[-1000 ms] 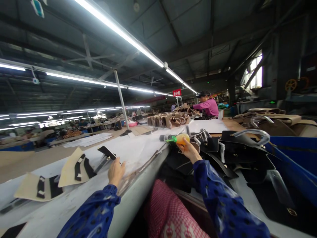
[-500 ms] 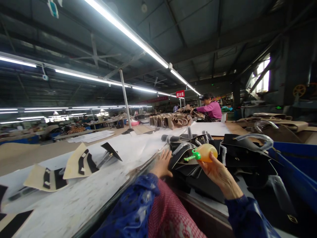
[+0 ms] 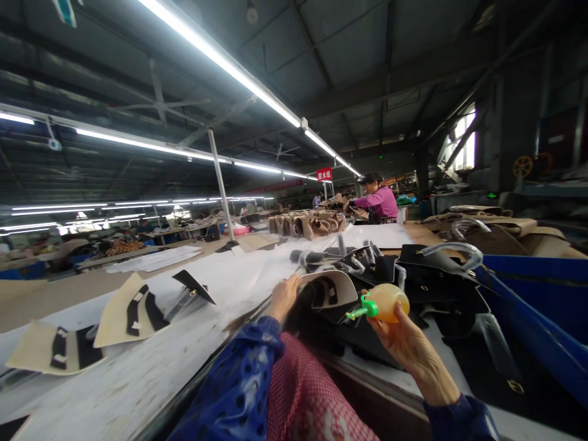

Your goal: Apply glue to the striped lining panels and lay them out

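My right hand (image 3: 411, 346) is wrapped round a squeeze bottle (image 3: 390, 301) of amber liquid, its green nozzle pointing left. My left hand (image 3: 283, 296) grips the near-left edge of a black bag panel (image 3: 340, 283). This panel is curled up, so its cream inner side and a dark strip show. The left fingertips are partly hidden behind the panel's edge. Under and beyond it lies a pile of black bag panels (image 3: 441, 288) with plastic-wrapped handles. The nozzle tip is in front of the curled panel; whether they touch I cannot tell.
Cream-backed panels (image 3: 128, 312) lie on the white tabletop (image 3: 197, 337) to the left. A blue bin (image 3: 533, 282) stands at the right. Tan bags (image 3: 307, 224) are lined up farther back, near a co-worker in a pink top (image 3: 383, 203).
My left hand has taken hold of a panel's edge and lifted it, turning its cream side into view. The bottle stays in my right hand, slightly lower. The view has turned a little rightward.
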A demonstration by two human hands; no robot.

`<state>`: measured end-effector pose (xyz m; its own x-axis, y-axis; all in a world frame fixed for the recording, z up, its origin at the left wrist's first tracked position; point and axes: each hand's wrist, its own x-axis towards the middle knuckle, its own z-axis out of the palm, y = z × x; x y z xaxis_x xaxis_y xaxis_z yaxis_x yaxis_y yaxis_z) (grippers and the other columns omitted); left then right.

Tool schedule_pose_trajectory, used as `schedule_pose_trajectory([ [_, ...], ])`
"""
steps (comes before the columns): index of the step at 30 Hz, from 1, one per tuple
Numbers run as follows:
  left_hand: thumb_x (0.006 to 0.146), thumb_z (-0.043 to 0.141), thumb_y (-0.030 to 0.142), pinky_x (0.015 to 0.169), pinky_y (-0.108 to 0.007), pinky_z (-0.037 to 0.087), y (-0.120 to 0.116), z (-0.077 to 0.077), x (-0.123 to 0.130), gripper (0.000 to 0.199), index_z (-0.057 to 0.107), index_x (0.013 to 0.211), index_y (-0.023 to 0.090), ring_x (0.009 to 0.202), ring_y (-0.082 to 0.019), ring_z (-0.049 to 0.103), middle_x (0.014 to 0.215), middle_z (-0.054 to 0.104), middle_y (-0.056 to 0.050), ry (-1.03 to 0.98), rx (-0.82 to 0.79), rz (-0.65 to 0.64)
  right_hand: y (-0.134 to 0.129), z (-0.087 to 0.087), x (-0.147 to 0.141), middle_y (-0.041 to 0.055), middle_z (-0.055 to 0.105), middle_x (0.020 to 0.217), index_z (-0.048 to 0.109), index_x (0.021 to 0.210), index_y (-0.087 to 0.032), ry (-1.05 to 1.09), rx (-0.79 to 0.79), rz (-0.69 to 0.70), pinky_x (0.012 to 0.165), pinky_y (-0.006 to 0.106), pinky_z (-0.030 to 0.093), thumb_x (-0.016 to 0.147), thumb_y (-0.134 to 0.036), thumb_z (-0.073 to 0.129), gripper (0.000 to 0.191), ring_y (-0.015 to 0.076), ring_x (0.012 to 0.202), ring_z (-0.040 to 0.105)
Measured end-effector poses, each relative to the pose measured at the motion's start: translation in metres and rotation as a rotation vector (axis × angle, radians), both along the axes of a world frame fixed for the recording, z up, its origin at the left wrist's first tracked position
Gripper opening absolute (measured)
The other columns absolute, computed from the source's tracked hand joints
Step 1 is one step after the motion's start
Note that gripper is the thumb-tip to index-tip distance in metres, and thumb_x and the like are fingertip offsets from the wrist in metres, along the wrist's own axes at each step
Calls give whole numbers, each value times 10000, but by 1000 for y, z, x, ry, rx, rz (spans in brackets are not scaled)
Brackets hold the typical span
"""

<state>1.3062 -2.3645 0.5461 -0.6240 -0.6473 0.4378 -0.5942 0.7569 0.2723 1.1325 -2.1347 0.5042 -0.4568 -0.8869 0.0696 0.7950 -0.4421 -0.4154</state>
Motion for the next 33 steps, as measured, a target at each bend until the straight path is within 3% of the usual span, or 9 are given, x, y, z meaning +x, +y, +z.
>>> schedule_pose_trajectory([
  [5,1017,357,339,716,-355,446,55,44,43,320,620,1016,157,682,-195,596,676,578,-9,188,-71,112,13,9,33,116,707,1234,609,1261,-208,-9,-45,40,736,272,651,512,-236,963,829,231,970,741],
  [8,967,350,375,628,-346,362,95,34,82,292,573,875,208,600,-223,555,609,529,-23,306,-4,112,14,5,55,101,703,1247,623,1253,-235,6,-96,110,717,253,645,568,-275,943,757,222,989,734],
  [10,939,345,457,687,-345,399,117,4,111,319,513,777,240,677,-237,597,675,582,-59,409,78,122,10,-9,67,101,690,1271,631,1248,-235,17,-99,163,747,259,642,619,-299,919,695,226,1037,720],
  [15,808,494,619,788,-396,524,142,-108,166,425,539,946,220,947,-357,698,927,720,-185,676,459,382,-14,-78,92,65,727,1202,687,1127,-211,-5,45,233,803,269,636,684,-299,882,493,217,1041,719],
  [18,773,550,636,897,-418,532,152,-148,175,509,543,1013,187,1047,-358,676,1073,714,-205,779,622,393,-25,-109,101,30,775,1043,708,1028,-203,-27,105,244,786,253,635,689,-263,879,385,176,903,750],
  [22,640,757,520,804,-348,545,163,-142,174,678,546,1189,182,912,-284,684,995,736,-89,839,774,177,-30,-120,102,31,761,1107,700,1077,-211,-30,127,274,778,249,637,720,-271,856,394,178,952,742],
  [26,647,833,398,969,-365,491,165,-126,181,789,534,1339,163,1100,-294,646,1230,691,-133,707,1105,-159,-32,-121,98,37,754,1136,699,1089,-200,-30,142,314,803,250,636,722,-272,855,405,182,992,734],
  [30,541,902,426,1020,-409,460,171,-130,190,777,646,1213,130,1115,-331,640,1177,714,-152,705,1268,-140,-39,-127,100,61,772,1063,713,1034,-172,-42,156,341,824,245,628,706,-277,867,378,186,966,742],
  [33,506,905,308,1020,-412,455,177,-131,191,736,666,1184,147,1114,-337,634,1188,713,-139,686,1213,-34,-44,-133,101,63,773,1055,716,1024,-171,-47,157,354,832,247,627,709,-270,864,363,191,973,741],
])
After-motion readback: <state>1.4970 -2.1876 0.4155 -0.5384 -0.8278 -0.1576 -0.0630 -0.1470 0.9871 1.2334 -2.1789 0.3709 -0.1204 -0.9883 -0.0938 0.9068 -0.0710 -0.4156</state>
